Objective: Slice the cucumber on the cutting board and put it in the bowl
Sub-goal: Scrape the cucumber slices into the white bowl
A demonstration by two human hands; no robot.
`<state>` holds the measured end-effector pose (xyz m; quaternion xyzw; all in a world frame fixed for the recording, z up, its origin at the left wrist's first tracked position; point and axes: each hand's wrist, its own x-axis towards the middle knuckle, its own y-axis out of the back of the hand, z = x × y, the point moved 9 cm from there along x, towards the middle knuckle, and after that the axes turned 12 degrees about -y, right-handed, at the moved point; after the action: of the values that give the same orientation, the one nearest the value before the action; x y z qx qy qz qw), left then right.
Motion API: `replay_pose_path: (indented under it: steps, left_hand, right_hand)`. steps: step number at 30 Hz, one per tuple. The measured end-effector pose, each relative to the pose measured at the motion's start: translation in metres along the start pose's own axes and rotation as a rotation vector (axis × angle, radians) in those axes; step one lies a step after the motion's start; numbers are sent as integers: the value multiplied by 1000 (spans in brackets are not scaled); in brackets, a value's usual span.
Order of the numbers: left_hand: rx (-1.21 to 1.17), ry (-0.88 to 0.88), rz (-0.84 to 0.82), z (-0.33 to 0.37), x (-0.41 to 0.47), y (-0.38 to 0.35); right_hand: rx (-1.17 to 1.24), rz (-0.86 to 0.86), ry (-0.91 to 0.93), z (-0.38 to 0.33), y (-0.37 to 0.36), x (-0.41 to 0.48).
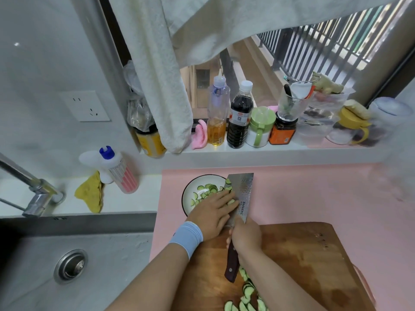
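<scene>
Bowl (186,194) sits just past cutting board's (303,254) far-left corner w/ cucumber slices (207,190) already in. Left hand (211,212), fingers flat & together, pushes more off cleaver (241,194) over the rim. Right hand (246,236) wraps the handle. Leftover pile (247,295) at board's near edge. Prob. past halfway; transfer remains.

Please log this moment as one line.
right hand grips cleaver | left hand holds slices against it over bowl | more slices on board
</scene>
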<state>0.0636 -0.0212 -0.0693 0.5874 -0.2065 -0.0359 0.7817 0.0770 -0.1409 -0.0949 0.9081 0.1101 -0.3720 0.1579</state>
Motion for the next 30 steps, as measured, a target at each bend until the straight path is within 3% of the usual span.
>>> replay_pose_path:
  steps: [5,9,14,17,19,23,26,30]
  left_hand:
    - [118,99,-18,-21,-25,8]
    - [64,169,78,-21,-25,24]
    - [65,30,87,-2,-16,19]
    - [71,215,98,-27,-22,23]
    - [38,297,68,-36,-13,23]
    - [1,228,-87,-30,19,8]
    - [-37,331,-152,-38,12,-7]
    - [155,384,-222,-46,-17,-12]
  right_hand:
    - [17,-7,-10,2,3,1]
    - [5,-2,-4,1,4,2]
    - [-7,-6,6,0,4,-2]
    - [-47,-5,9,4,7,0]
    - [-76,-12,4,7,7,1]
    - [-155,-17,36,10,5,0]
    - [-191,-14,71,6,7,-2]
    - [-227,-8,89,-2,18,-4]
